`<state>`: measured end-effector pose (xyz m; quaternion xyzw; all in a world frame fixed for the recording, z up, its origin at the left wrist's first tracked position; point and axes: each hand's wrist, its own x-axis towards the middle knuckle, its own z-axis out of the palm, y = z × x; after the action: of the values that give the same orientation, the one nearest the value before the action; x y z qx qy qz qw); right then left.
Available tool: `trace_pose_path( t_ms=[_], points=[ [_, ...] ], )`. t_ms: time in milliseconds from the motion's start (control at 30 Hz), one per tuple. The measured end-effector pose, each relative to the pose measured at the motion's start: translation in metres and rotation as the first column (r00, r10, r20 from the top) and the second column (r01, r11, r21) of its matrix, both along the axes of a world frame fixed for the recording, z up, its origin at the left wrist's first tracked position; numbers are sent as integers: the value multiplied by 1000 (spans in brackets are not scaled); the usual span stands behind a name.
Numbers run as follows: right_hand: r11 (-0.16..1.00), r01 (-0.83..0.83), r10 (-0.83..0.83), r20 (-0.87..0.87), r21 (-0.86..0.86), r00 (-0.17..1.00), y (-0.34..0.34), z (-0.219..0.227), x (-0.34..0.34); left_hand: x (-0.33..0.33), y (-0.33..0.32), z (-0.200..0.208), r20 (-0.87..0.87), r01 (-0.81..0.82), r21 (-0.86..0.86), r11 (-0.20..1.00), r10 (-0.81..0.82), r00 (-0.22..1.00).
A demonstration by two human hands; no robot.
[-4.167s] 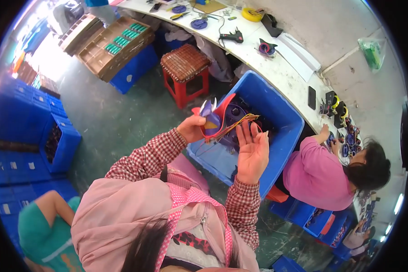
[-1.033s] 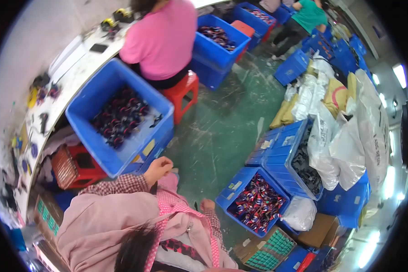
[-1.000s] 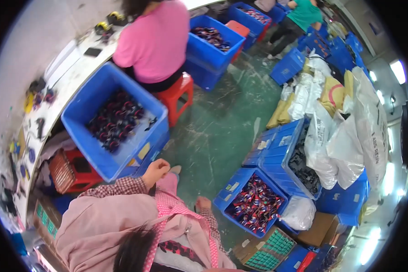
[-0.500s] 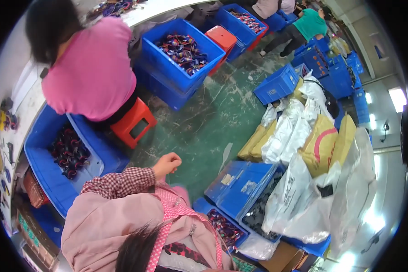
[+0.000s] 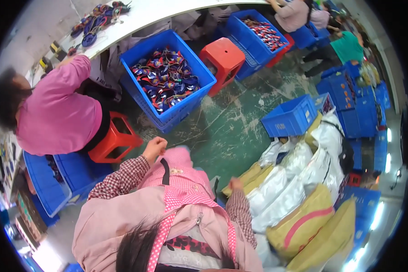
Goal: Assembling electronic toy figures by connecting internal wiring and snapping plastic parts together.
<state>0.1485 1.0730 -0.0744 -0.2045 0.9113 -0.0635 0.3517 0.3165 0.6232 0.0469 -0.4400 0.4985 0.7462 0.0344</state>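
My left hand (image 5: pixel 156 146) hangs in front of me above the pink checked apron (image 5: pixel 192 179), its fingers loosely curled with nothing seen in them. Beyond it stands a blue crate (image 5: pixel 201 93) heaped with small dark-blue, red and white parts with wires (image 5: pixel 165 79). My right hand (image 5: pixel 234 183) is at my other side, near a yellow woven sack (image 5: pixel 250 180). It is small and smeared by motion, so its fingers do not show clearly.
A person in a pink top (image 5: pixel 61 120) sits at the white bench (image 5: pixel 136 16) on the left. Red stools (image 5: pixel 222 61) and another filled blue crate (image 5: pixel 242 56) stand along it. White sacks (image 5: pixel 281 190) and a blue crate (image 5: pixel 290 115) line the right of the green floor (image 5: pixel 217 140).
The view has moved forward along the aisle, bringing the filled crate nearer. My right hand has come into view, and the seated person's arm now reaches to the bench.
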Motion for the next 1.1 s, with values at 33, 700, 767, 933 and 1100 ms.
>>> trace_pose_path(
  t_ms=[33,700,767,933,1100],
  points=[
    [973,226,-221,109,-39,969,-18,13,-58,-18,3,4,10,-29,-19,999,29,1000],
    [936,-350,352,73,-41,933,64,-136,-553,-382,-16,-37,38,-482,38,875,480,876],
    [991,-125,131,169,-47,977,41,-127,-620,-404,-10,-40,90,-569,-11,823,567,819],
    [980,176,-125,410,-89,903,-178,2,-769,-452,5,-13,138,-783,-74,618,784,605],
    [900,365,-244,417,-240,875,-235,30,-867,-502,8,9,109,-842,-129,524,852,513]
  ],
)
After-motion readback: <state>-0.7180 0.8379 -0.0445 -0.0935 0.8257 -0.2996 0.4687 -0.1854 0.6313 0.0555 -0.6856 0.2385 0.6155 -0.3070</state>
